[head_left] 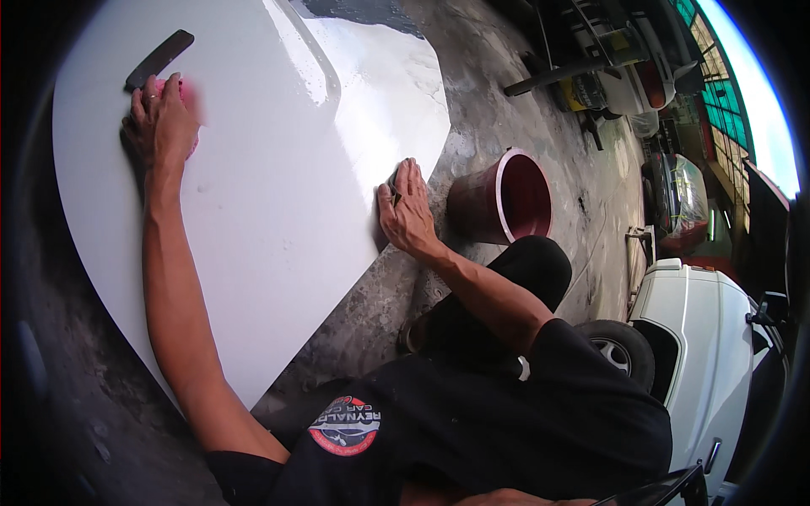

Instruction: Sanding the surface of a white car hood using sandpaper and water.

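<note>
Left hand (166,126) grasps pink item (192,101) against panel (253,211) beneath, apparently wiping; right hand's (411,211) grip cannot be told; next move likely needs even pressure.

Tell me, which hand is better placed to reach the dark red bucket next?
Probably the right hand: it is at the edge of the white panel, near the bucket, though over a small dark object. The left hand is farther across, on a pink item.

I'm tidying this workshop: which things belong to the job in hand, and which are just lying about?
In the job:
white panel, under the right hand
pink pad, under the left hand
bucket, probably: close by, untouched

Apparently just about:
white car
plastic-covered car, behind
</note>
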### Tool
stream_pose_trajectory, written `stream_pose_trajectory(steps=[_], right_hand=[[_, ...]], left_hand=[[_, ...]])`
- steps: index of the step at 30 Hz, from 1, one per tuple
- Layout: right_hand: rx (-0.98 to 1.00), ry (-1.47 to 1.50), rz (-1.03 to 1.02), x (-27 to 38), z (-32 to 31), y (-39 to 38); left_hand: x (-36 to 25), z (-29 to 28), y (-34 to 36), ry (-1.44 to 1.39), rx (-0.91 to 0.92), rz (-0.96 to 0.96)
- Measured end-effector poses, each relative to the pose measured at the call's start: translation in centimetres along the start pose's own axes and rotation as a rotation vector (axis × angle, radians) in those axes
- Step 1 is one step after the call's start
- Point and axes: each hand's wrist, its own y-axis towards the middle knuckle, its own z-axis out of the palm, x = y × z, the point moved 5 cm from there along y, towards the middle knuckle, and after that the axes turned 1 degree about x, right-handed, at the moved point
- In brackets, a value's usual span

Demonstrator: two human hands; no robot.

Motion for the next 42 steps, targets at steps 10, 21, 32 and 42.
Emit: stream_pose_trajectory(steps=[10,21,32,42], right_hand=[[0.087,0.108,0.112,-1.0,0.4,-1.1],[0.071,0.008,0.119,-0.1,0.3,1.9],[0.089,-0.035,0.022,3.0,-1.1,11.0],[-0.065,-0.01,-0.444,6.9,-0.3,13.0]], left_hand=[[-0.4,-1.3,-0.3,0.114,0.076,-0.079],[-0.4,-0.7,-0.4,0.052,0.074,-0.069],[-0.7,-2.2,-0.7,0.007,0.011,-0.055],[-0.5,-2.1,-1.1,-0.106,-0.051,-0.048]])
